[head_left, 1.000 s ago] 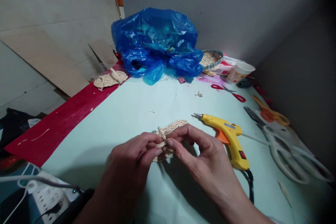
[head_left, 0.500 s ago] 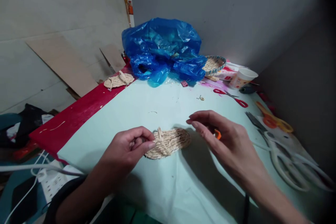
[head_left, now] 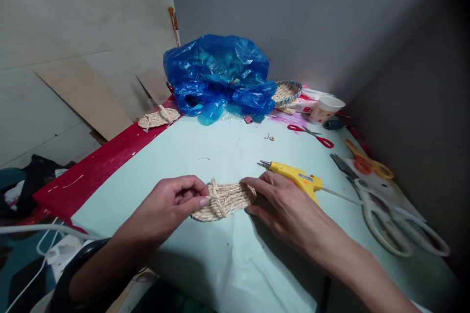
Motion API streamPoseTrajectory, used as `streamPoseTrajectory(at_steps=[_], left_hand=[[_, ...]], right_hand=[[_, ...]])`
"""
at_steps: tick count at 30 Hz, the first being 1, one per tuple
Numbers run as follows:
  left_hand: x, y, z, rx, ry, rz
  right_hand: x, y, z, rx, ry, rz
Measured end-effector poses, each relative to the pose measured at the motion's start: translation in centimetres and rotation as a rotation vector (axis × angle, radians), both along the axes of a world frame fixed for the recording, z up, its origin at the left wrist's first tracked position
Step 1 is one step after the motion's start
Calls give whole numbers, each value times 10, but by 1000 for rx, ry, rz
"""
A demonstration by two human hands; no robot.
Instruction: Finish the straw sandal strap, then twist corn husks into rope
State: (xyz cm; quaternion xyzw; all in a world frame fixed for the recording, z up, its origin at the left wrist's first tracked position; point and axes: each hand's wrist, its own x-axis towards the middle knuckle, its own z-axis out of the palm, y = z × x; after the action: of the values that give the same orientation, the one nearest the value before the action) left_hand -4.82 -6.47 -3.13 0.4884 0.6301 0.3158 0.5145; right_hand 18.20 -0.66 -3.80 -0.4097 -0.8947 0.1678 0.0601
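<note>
A small woven straw sole (head_left: 235, 196) with crossed cords lies on the pale green table cover in front of me. My left hand (head_left: 179, 200) pinches a cord at its left part between thumb and forefinger. At the sole's right end is my right hand (head_left: 273, 200), its thumb and forefinger placed on either side of the edge. Just beyond that hand a yellow glue gun (head_left: 297, 174) rests on the table, nozzle to the left. A similar straw sole (head_left: 159, 118) sits at the far left on red cloth.
A blue plastic bag (head_left: 220, 73) stands at the back, beside a woven basket (head_left: 288, 94) and a paper cup (head_left: 326, 109). Red scissors (head_left: 312, 134), orange-handled scissors (head_left: 370, 162) and large white-handled shears (head_left: 385, 220) lie on the right. A power strip (head_left: 64, 254) is at lower left.
My right hand has moved left and down onto the sole's right end. The yellow glue gun now shows on the table beyond it. The whole view has shifted slightly.
</note>
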Motion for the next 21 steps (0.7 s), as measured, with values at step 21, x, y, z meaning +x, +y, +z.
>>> streamPoseTrajectory(at_steps=[21], left_hand=[[-7,3,-6,26,9,78]], right_hand=[[5,-7,3,-25,13,-9]])
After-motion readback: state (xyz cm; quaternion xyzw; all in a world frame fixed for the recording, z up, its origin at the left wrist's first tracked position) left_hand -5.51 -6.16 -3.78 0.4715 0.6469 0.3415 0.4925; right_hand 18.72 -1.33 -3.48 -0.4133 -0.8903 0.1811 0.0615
